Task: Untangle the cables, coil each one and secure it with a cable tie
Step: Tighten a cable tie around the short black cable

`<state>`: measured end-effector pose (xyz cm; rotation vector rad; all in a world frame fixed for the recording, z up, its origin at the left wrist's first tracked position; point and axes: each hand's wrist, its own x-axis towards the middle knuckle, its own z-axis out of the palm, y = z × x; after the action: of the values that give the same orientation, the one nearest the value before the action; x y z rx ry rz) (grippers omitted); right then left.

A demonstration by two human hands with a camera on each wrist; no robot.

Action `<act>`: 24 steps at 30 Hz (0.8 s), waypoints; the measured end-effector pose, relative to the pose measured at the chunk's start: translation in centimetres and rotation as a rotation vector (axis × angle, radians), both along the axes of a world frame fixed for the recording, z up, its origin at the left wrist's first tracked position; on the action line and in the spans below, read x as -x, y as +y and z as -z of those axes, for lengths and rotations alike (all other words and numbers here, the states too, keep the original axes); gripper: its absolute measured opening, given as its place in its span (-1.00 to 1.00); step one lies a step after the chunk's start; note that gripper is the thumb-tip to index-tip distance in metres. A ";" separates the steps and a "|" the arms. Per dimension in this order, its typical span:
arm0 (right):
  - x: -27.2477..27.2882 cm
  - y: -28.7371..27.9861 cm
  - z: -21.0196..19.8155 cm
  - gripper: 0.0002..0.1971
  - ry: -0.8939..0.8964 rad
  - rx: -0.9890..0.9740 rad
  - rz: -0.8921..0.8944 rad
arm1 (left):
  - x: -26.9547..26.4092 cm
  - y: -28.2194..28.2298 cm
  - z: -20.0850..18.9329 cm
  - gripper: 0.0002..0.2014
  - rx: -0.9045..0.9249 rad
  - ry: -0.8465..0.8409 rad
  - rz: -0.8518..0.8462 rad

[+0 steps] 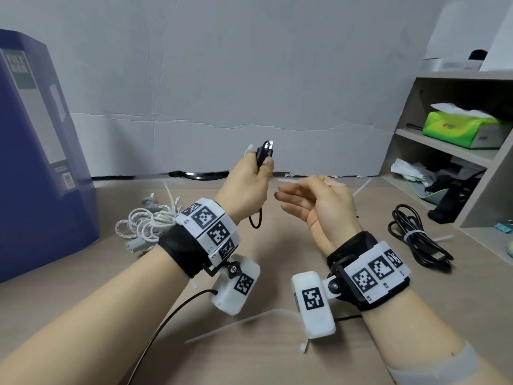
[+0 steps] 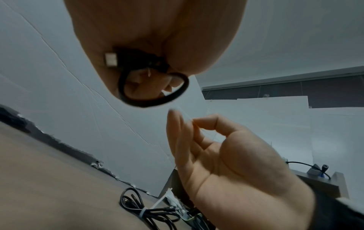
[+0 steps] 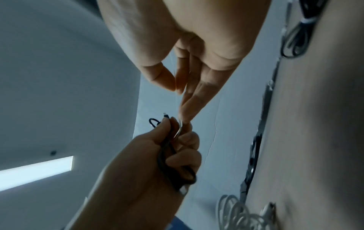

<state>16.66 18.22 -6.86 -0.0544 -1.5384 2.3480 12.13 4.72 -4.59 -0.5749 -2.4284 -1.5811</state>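
Note:
My left hand [image 1: 249,179] is raised above the table and grips a short black USB cable [image 1: 265,152] folded into a small coil. One loop hangs below the fist [image 2: 153,99], and a metal plug [image 2: 110,59] shows by the palm. The head of a white cable tie [image 1: 249,149] sticks out beside the coil. Just to its right, my right hand [image 1: 308,198] pinches the thin tail of that tie [image 3: 182,99] between thumb and forefinger, with the other fingers straight. The tail runs from that pinch to the left hand [image 3: 147,163].
A tangle of white cables [image 1: 147,223] lies at the left by a blue box [image 1: 36,151]. A black cable coil [image 1: 416,237] bound with a white tie lies at the right, in front of a shelf unit [image 1: 444,157]. Loose cable ties [image 1: 249,323] lie on the near table.

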 end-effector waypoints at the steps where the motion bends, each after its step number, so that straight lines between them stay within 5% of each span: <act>1: 0.0 0.0 0.1 -0.90 0.005 -0.061 0.037 | 0.2 -0.1 0.1 -0.73 0.018 -0.005 -0.010; 5: 0.2 0.3 0.2 -0.87 0.080 -0.198 0.137 | 1.0 -0.3 0.5 -0.71 0.078 -0.040 0.032; 10: -0.1 -0.1 0.0 -0.86 0.209 -0.233 0.019 | 1.1 -0.2 0.8 -0.77 0.157 -0.107 0.045; 16: -0.5 -0.6 -0.1 -0.88 0.310 -0.246 -0.090 | 0.3 -0.7 0.4 -0.27 0.256 -0.034 0.137; 21: -0.7 -0.6 -0.4 -0.69 0.335 -0.207 -0.146 | 0.0 -0.6 0.3 -0.22 0.332 0.011 0.202; 24: -0.2 0.1 -0.1 -0.67 0.204 -0.279 -0.070 | -0.1 -0.5 0.3 -0.16 0.322 -0.001 0.265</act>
<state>16.86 18.32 -6.73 0.2991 -1.7688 2.0903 12.27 4.17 -4.85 -0.9853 -2.7203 -1.2745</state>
